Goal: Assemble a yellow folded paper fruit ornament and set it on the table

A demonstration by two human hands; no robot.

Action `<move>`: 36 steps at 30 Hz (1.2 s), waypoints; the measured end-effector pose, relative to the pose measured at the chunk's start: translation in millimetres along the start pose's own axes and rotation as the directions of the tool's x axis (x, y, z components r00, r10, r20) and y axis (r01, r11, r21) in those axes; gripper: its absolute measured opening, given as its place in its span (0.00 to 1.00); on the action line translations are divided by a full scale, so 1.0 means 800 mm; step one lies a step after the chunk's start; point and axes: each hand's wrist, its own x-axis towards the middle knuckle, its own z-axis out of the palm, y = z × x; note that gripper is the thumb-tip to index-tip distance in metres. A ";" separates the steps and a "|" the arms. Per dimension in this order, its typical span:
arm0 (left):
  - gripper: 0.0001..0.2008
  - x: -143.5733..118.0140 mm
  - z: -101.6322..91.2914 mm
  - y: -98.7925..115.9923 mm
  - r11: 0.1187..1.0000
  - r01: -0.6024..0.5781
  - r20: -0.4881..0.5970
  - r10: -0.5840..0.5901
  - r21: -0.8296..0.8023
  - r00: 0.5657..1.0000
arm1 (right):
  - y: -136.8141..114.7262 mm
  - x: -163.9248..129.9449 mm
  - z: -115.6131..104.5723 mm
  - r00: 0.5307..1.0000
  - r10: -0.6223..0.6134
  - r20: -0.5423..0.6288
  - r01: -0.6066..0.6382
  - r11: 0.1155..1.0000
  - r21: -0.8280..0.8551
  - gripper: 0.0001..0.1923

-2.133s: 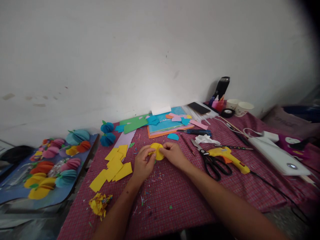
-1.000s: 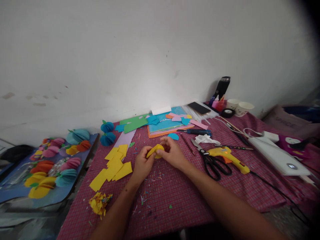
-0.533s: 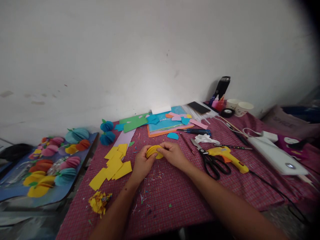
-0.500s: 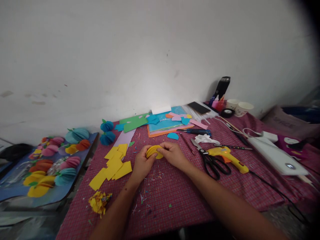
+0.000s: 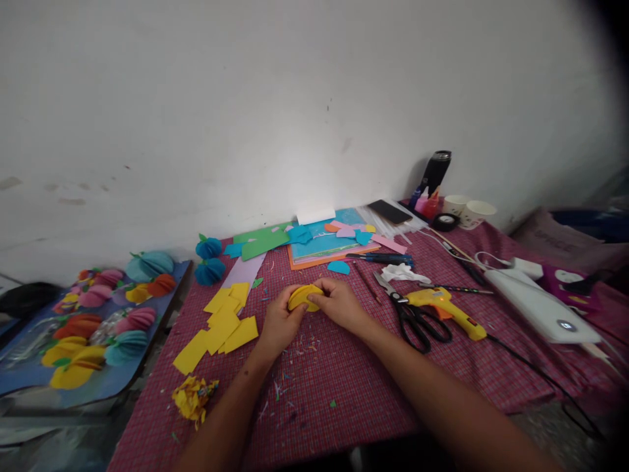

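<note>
both hands meet at mid-table over the red checked cloth point(image 5: 344, 387). left hand point(image 5: 278, 322) and right hand point(image 5: 339, 303) pinch the same yellow folded paper piece point(image 5: 303, 297), left fingers closed on its near-left edge, right fingers closed on its right side, thumb on top. the piece looks like a stack of folded rounds, held just above the cloth; exact layer count not readable. just left of the left hand: loose yellow paper squares point(image 5: 223, 324) fanned on the cloth, overlapping. nearer the front edge, a crumpled wad of yellow scraps point(image 5: 193, 397). small paper trimmings scattered on the cloth below the hands. right of the right hand, apart from it: black-handled scissors point(image 5: 411, 313), lying flat, and touching or nearly touching them a yellow glue gun point(image 5: 445, 309) with its cord running off to the right. white crumpled tissue point(image 5: 400, 273) behind the scissors. at the back by the wall: stack of coloured paper sheets point(image 5: 324, 244), two blue paper balls point(image 5: 209, 261), a phone point(image 5: 391, 212), a black flask point(image 5: 436, 172), two paper cups point(image 5: 469, 209), a tape roll point(image 5: 446, 221). far right: a white flat device point(image 5: 538, 305). off the table to the left, a blue board point(image 5: 29, 380) carrying finished multicolour paper balls.
</note>
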 end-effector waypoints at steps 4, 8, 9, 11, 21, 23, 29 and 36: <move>0.17 0.001 -0.001 0.004 1.000 -0.010 0.017 0.010 0.020 1.000 | -0.002 -0.001 0.000 1.000 -0.007 0.015 0.007 1.000 -0.022 0.03; 0.17 0.001 -0.002 0.004 1.000 0.004 0.032 -0.004 0.019 0.999 | -0.001 -0.002 0.002 1.000 0.027 -0.001 -0.027 0.999 -0.031 0.02; 0.17 0.001 -0.002 0.004 1.000 0.007 0.032 -0.007 0.010 0.999 | -0.001 -0.001 0.002 1.000 0.029 -0.004 -0.029 0.999 -0.032 0.03; 0.17 0.001 -0.001 0.004 0.999 0.011 0.034 -0.010 -0.030 0.999 | 0.001 -0.001 0.003 1.000 0.026 -0.005 -0.026 0.999 -0.025 0.03; 0.21 0.000 0.000 0.009 0.926 0.062 0.118 -0.019 -0.372 0.993 | 0.005 0.005 -0.001 0.998 0.035 -0.045 -0.035 0.999 -0.011 0.05; 0.20 0.001 -0.003 0.010 0.927 0.064 0.110 -0.024 -0.370 0.994 | 0.004 0.004 -0.001 0.998 0.038 -0.042 -0.038 0.999 -0.008 0.05; 0.18 0.002 -0.005 0.012 0.935 0.070 0.105 -0.036 -0.347 0.994 | -0.002 0.002 -0.002 0.998 0.015 -0.057 -0.016 1.000 -0.021 0.06; 0.17 0.002 -0.005 0.009 0.935 0.065 0.115 -0.026 -0.349 0.993 | 0.000 0.003 -0.003 0.999 -0.003 -0.044 0.003 1.000 -0.012 0.09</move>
